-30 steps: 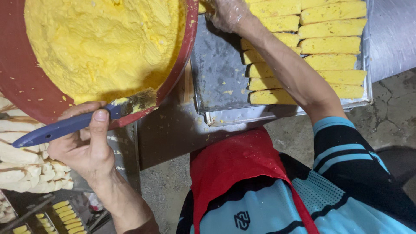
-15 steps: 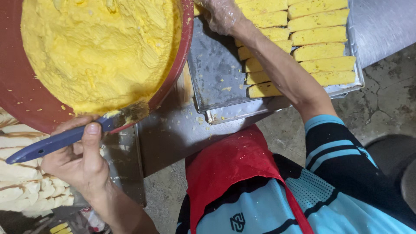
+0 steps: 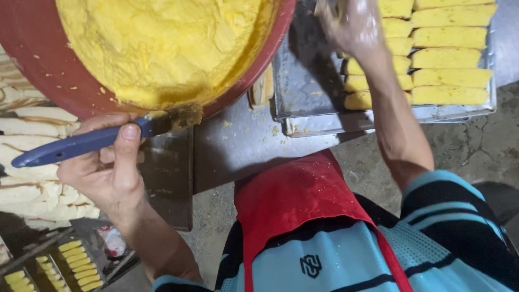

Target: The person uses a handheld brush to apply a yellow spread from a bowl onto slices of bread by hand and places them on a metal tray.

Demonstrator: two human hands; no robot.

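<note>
— What fills the view above the left hand (image 3: pixel 105 173)?
— A red basin (image 3: pixel 48 70) of yellow dough (image 3: pixel 162 48). Right of it a metal tray (image 3: pixel 308 92) holds yellow dough bars (image 3: pixel 448 65) in rows on the worktop (image 3: pixel 232 146).
— And the knife (image 3: pixel 81 143)?
— Blue handle, long axis nearly level, blade pointing right under the basin's rim; the fingers (image 3: pixel 127 151) wrap tight around it.
— The right hand (image 3: pixel 354 24)?
— Blurred over the bars; its grip can't be told.

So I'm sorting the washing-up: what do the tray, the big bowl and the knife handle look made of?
Tray: bare metal, probably aluminium or steel, judging by its dull grey sheen and folded rim. Big bowl: likely plastic, with a matte, uniform red wall. Knife handle in the left hand: smooth blue, apparently moulded plastic.
</note>
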